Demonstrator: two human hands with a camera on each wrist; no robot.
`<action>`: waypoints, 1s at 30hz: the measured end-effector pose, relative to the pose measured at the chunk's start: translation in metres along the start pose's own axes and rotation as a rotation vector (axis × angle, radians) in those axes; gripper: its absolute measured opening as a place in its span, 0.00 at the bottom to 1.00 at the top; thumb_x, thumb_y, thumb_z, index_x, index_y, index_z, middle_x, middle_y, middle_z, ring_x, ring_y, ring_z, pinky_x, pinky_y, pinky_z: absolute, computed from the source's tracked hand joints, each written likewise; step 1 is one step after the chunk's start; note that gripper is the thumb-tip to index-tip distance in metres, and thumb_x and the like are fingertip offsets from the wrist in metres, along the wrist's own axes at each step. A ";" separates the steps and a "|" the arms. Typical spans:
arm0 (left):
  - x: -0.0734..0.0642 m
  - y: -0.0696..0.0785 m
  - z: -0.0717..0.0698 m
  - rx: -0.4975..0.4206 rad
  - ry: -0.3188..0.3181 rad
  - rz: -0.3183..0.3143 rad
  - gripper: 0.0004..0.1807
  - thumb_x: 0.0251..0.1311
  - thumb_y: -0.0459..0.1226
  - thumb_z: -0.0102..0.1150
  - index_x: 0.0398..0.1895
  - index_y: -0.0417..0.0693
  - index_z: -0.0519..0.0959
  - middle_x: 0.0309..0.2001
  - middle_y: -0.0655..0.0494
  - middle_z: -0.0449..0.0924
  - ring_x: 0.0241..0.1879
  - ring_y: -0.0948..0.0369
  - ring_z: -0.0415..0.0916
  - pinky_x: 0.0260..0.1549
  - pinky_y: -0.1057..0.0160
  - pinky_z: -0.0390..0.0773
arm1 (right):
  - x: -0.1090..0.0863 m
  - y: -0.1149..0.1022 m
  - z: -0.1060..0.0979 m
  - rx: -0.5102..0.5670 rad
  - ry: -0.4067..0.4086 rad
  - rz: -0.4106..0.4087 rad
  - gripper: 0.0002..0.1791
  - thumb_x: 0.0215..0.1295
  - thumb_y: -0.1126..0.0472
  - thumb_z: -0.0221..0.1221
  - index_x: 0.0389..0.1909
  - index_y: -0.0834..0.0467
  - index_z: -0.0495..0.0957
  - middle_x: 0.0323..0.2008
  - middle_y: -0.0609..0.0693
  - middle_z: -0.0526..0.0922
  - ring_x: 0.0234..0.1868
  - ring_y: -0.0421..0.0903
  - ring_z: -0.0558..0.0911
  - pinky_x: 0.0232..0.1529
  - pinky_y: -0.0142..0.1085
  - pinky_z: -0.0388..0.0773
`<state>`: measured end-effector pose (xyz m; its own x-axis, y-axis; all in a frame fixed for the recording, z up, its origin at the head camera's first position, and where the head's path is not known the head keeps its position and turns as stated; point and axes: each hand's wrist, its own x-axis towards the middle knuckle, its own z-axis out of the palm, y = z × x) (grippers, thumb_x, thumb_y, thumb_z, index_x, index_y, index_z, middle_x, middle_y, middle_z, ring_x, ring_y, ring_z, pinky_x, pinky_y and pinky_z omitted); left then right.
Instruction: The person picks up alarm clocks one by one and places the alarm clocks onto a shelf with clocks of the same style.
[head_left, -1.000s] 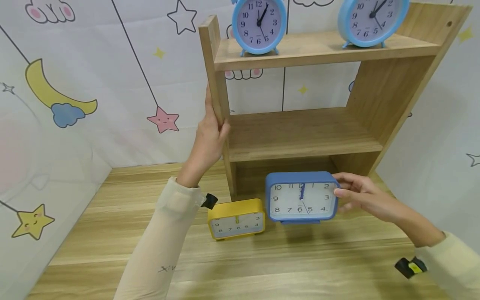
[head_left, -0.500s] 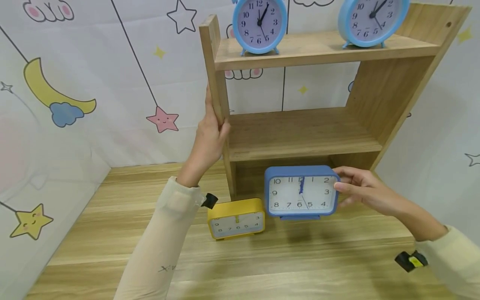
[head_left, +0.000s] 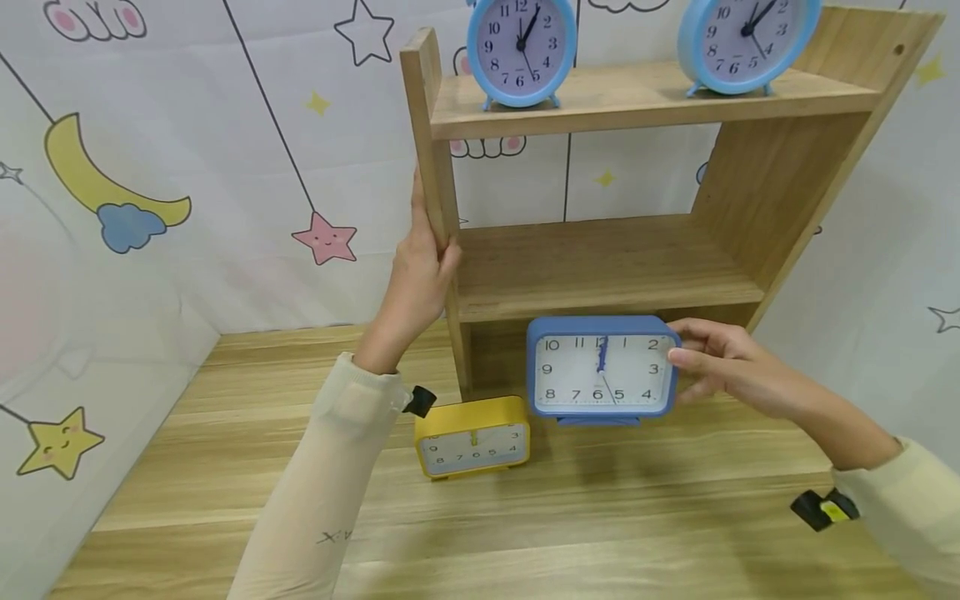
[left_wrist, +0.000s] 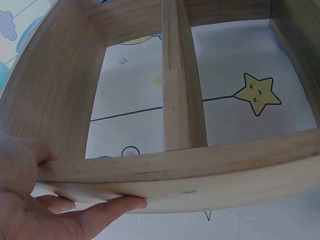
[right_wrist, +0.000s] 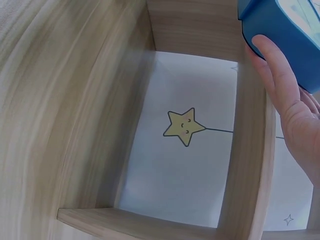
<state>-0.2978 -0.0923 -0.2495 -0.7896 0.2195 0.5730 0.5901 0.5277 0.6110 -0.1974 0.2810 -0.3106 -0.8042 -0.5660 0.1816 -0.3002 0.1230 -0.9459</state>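
A blue rectangular clock (head_left: 603, 375) is held in the air by my right hand (head_left: 731, 367), the thumb on the front of its right edge and the fingers behind. The right wrist view shows the same blue clock (right_wrist: 285, 45) at the upper right, fingers along its side. My left hand (head_left: 422, 271) grips the left side panel of a wooden shelf (head_left: 431, 167). Seen from the left wrist, the thumb lies on one side of the panel and the fingers (left_wrist: 115, 207) on the other. On the table, left of the blue clock, stands a yellow rectangular clock (head_left: 474, 439).
Two round light-blue clocks, one at left (head_left: 521, 50) and one at right (head_left: 750, 42), stand on the top shelf board (head_left: 622, 92). Below it runs a middle board (head_left: 600, 262). A wood-grain table (head_left: 525, 542) carries the shelf. Patterned cloth (head_left: 247, 167) hangs behind.
My right hand has raised the blue clock steadily, bringing its top up near the middle board's front edge. The left hand and the yellow clock have stayed in place.
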 end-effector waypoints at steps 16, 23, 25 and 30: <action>0.000 -0.001 0.000 0.003 0.011 0.011 0.48 0.69 0.29 0.45 0.80 0.58 0.28 0.71 0.35 0.58 0.62 0.44 0.70 0.56 0.48 0.75 | 0.016 -0.011 -0.003 0.070 -0.027 -0.060 0.17 0.77 0.73 0.41 0.58 0.64 0.73 0.48 0.59 0.81 0.45 0.55 0.85 0.38 0.55 0.82; 0.000 -0.001 0.002 -0.007 0.011 -0.003 0.48 0.68 0.29 0.46 0.80 0.60 0.28 0.72 0.36 0.58 0.60 0.46 0.70 0.54 0.50 0.76 | 0.020 -0.016 -0.004 0.059 -0.022 -0.091 0.17 0.77 0.74 0.41 0.58 0.63 0.74 0.48 0.56 0.81 0.47 0.53 0.85 0.38 0.53 0.82; 0.001 -0.001 0.002 -0.006 0.013 0.000 0.48 0.68 0.29 0.46 0.80 0.60 0.28 0.72 0.36 0.59 0.60 0.46 0.70 0.54 0.49 0.76 | 0.023 -0.018 -0.005 0.056 -0.020 -0.099 0.17 0.77 0.74 0.41 0.58 0.62 0.74 0.48 0.56 0.81 0.47 0.52 0.85 0.38 0.52 0.83; 0.001 -0.001 0.001 -0.005 0.015 0.005 0.48 0.69 0.30 0.45 0.80 0.61 0.28 0.74 0.38 0.56 0.64 0.45 0.68 0.58 0.47 0.73 | 0.035 -0.025 -0.006 0.055 0.000 -0.104 0.17 0.77 0.73 0.42 0.57 0.62 0.74 0.48 0.56 0.81 0.48 0.51 0.85 0.38 0.51 0.83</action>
<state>-0.2990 -0.0920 -0.2502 -0.7844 0.2099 0.5837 0.5945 0.5229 0.6109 -0.2208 0.2632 -0.2789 -0.7698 -0.5736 0.2798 -0.3535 0.0182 -0.9353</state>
